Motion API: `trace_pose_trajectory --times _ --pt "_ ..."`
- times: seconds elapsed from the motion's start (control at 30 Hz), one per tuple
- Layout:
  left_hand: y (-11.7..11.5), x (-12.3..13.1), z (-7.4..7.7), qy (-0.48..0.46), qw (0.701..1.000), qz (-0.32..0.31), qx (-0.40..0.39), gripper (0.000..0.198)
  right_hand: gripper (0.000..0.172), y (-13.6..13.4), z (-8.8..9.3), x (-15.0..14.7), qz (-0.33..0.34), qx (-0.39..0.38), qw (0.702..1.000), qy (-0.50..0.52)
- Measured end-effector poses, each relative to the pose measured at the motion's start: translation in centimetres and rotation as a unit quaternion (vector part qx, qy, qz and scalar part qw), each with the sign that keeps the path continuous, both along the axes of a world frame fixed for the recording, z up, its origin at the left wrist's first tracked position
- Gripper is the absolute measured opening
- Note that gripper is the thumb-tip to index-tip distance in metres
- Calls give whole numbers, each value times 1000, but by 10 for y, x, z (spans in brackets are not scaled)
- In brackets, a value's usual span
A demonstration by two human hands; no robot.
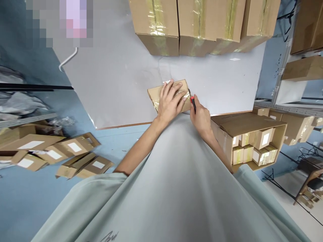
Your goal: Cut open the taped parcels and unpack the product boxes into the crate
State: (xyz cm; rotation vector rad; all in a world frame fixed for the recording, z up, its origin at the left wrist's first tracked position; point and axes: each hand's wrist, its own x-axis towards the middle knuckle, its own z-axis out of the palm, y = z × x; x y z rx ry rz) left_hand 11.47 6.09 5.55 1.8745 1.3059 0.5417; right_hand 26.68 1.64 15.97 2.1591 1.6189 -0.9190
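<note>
A small taped cardboard box [154, 95] lies near the front edge of the grey table [113, 87]. My left hand [169, 102] rests flat on top of it, fingers spread, pressing it down. My right hand [200, 117] sits at the box's right side, closed around a red and black utility knife [192, 100] whose tip meets the box's right edge.
Three large taped cartons [199, 25] stand at the table's far edge. An open carton [248, 139] holding several small boxes sits on the right. Flattened small boxes [63, 153] lie scattered on the blue floor at left. Metal shelving [297, 60] with cartons stands at right.
</note>
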Motion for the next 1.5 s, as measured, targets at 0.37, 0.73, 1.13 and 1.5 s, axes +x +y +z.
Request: trace_pose_trajectory --times 0.37,0.73,1.13,1.5 --pt "-2 3 4 -59 998 4 -28 53 66 7 17 -37 -25 -42 992 -120" --pt "-7 2 -3 -42 999 -18 8 44 65 -8 27 -53 -50 -50 988 -136" --pt "-6 1 -5 -55 998 -13 9 50 65 1 12 -44 -59 -24 991 -119" --pt "-6 1 -2 -52 999 -10 -9 48 65 -2 16 -45 -54 -34 990 -128"
